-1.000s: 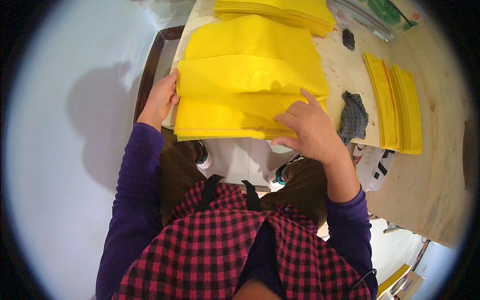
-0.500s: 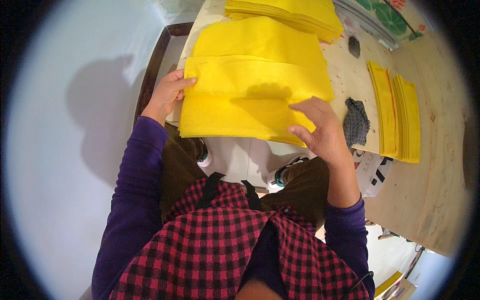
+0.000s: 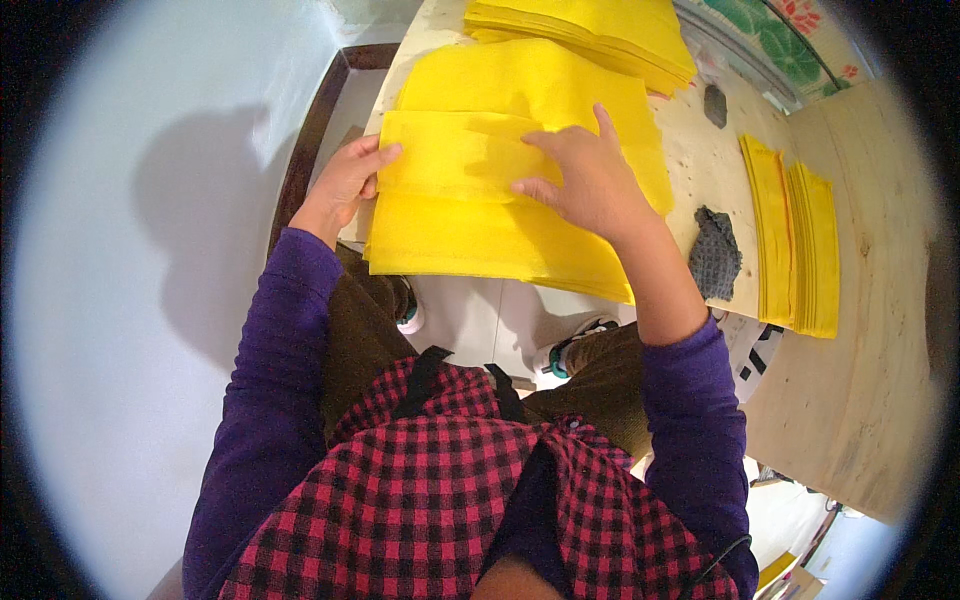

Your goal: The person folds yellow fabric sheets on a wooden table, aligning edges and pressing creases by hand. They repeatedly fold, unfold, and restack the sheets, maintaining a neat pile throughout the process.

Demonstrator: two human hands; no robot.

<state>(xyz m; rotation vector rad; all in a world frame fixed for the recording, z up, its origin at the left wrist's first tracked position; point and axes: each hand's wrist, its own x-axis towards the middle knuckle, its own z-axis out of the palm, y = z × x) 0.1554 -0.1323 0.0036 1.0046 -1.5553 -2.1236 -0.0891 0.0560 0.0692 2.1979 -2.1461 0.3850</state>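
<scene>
Reader: What lies in front of the person?

Describer: A layered pile of yellow sheets [image 3: 490,240] lies at the left of a pale wooden tabletop [image 3: 698,150], reaching its near side. Across the top runs a yellow flap [image 3: 450,155], with a crease along its near side

Reader: And the hands?

Describer: The left hand [image 3: 350,185] pinches the left edge of the flap, thumb on top. The right hand [image 3: 590,180] is open, fingers spread, over the middle of the sheets; its shadow falls on the yellow, and I cannot tell whether it touches

Reader: What is around them?

Describer: A second yellow stack [image 3: 590,35] lies at the far side. To the right are a crumpled grey cloth [image 3: 715,255] and, farther off, a small dark object [image 3: 715,105] too small to make out. Beyond the cloth, another yellow bundle [image 3: 815,250] sits beside an upright wooden panel [image 3: 880,300]. The person wears purple sleeves [image 3: 275,350] and a red-and-black checked garment [image 3: 400,490]
</scene>
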